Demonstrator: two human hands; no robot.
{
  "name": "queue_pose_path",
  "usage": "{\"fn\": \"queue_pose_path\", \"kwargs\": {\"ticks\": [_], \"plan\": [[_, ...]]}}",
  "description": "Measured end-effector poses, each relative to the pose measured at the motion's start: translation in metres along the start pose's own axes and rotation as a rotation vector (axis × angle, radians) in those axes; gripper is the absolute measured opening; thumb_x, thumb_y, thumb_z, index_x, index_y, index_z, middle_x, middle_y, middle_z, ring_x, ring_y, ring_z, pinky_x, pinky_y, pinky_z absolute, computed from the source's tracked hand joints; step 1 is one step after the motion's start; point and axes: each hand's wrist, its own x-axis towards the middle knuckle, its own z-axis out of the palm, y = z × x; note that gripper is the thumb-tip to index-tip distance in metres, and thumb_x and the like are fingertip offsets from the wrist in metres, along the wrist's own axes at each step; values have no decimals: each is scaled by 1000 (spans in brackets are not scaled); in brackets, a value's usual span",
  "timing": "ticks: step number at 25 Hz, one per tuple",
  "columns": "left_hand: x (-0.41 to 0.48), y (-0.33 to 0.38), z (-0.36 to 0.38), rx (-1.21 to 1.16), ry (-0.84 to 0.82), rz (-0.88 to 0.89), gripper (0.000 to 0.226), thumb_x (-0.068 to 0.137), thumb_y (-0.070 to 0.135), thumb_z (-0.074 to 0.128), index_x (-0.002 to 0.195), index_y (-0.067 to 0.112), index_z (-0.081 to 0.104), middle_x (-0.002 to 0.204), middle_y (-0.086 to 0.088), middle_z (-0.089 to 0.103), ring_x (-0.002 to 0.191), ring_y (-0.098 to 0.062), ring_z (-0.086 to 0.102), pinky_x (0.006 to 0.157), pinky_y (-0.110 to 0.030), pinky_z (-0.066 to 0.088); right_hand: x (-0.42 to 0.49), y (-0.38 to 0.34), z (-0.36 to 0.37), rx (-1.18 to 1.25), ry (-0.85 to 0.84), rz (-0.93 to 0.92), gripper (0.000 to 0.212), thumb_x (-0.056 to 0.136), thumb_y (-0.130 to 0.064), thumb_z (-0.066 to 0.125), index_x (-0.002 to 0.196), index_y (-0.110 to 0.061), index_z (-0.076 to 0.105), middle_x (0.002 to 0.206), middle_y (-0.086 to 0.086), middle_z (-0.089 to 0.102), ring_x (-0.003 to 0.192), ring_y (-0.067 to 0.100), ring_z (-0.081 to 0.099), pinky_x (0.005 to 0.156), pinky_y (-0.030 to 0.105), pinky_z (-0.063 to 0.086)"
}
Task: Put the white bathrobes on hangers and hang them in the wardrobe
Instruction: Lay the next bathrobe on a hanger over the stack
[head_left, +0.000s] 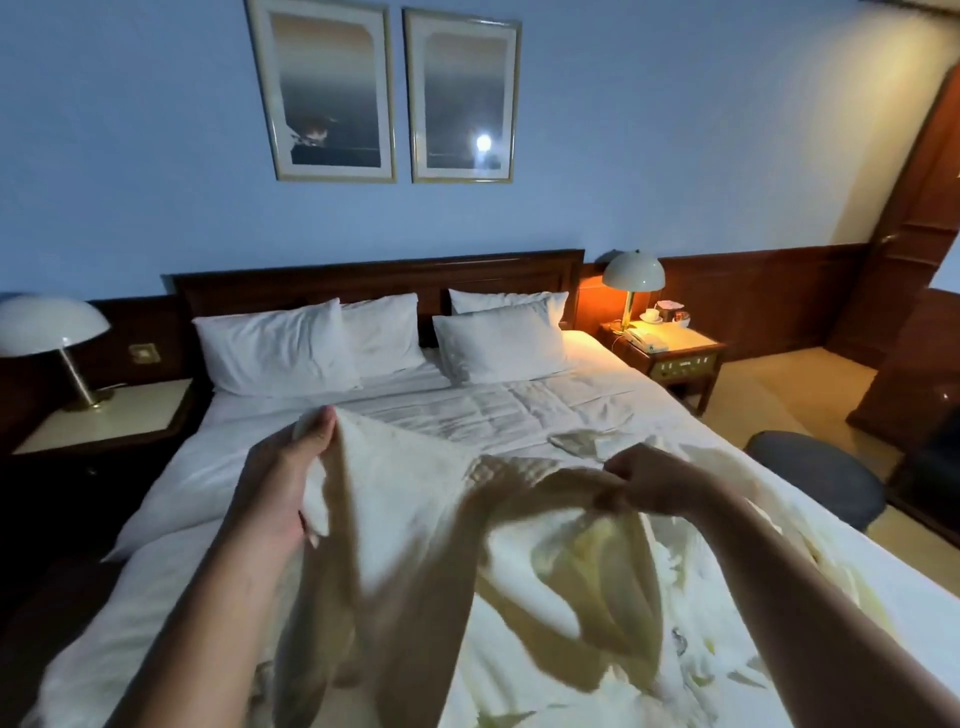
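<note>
Above the white bed (467, 410), left hand (283, 483) and right hand (652, 480) each gripped the raised white bathrobe (415, 499).

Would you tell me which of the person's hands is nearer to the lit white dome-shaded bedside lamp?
Right. The right hand, gripping the white bathrobe, is nearly straight in front of the lamp; the left hand grips it far to the lamp's left.

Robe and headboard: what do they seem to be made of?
The robe looks like soft matte white cloth, probably cotton: a waffle grid shows near its top fold and it hangs in limp folds. The headboard looks like dark reddish wood or veneer, polished, with panel moulding and a faint sheen.
</note>
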Motion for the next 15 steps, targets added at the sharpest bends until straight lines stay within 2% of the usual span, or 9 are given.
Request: {"fn": "queue_pose_path", "kwargs": {"ticks": [3, 4, 6, 8, 10, 11, 12, 14, 15], "plan": [[-16, -61, -15, 457, -19, -82, 51, 67, 49, 76, 83, 1, 72, 74, -8, 71, 78, -24, 65, 72, -34, 46, -6, -7, 53, 390, -56, 56, 31, 88, -33, 76, 77, -5, 72, 62, 3, 63, 57, 16, 58, 51, 24, 42], [-24, -80, -18, 640, -64, -138, 52, 67, 53, 71, 86, 5, 73, 77, -3, 73, 79, -23, 67, 72, -33, 49, -10, -15, 64, 529, -76, 81, 32, 87, -31, 76, 78, -1, 72, 63, 7, 62, 55, 18, 57, 49, 24, 40], [-45, -110, -16, 927, -200, -234, 57, 72, 59, 72, 115, 22, 69, 110, 1, 73, 103, -19, 68, 88, -33, 53, -18, -34, 76, 773, -113, 112, 24, 83, -21, 75, 70, -1, 74, 60, 11, 59, 48, 19, 53, 46, 22, 37], [-60, -126, 3, 957, -378, -172, 84, 78, 60, 77, 150, 33, 42, 143, 9, 51, 131, -11, 52, 105, -29, 44, -17, -48, 79, 855, -129, 112, 28, 86, -3, 72, 58, -7, 74, 55, 7, 60, 43, 14, 53, 43, 21, 39], [-75, -123, 40, 865, -583, -57, 93, 77, 67, 74, 156, 42, 30, 152, 24, 40, 138, 1, 42, 113, -28, 40, -13, -58, 76, 820, -167, 63, 18, 78, -4, 75, 61, -1, 73, 58, 9, 61, 48, 15, 55, 47, 23, 40], [-78, -123, 58, 841, -633, -1, 87, 78, 66, 72, 154, 47, 32, 150, 28, 43, 135, 6, 44, 112, -27, 41, -11, -62, 73, 792, -198, 16, 18, 73, -10, 75, 69, 7, 71, 63, 12, 60, 53, 18, 54, 50, 24, 39], [-78, -124, 71, 834, -638, 55, 75, 82, 60, 70, 149, 50, 38, 143, 28, 52, 128, 7, 50, 106, -26, 45, -8, -63, 71, 755, -220, -32, 31, 70, -15, 74, 78, 14, 68, 67, 14, 58, 58, 21, 52, 51, 24, 37], [-73, -127, 87, 806, -536, 134, 48, 88, 38, 62, 135, 45, 54, 117, 22, 69, 105, 6, 63, 88, -24, 51, -4, -59, 62, 648, -191, -88, 39, 70, -20, 72, 83, 16, 65, 67, 12, 55, 59, 18, 49, 50, 24, 35], [-70, -128, 92, 810, -480, 171, 40, 86, 30, 59, 125, 38, 61, 102, 20, 70, 92, 4, 64, 79, -23, 50, -4, -56, 59, 596, -158, -118, 37, 69, -21, 71, 83, 13, 66, 66, 9, 54, 58, 15, 48, 49, 23, 35]]}}
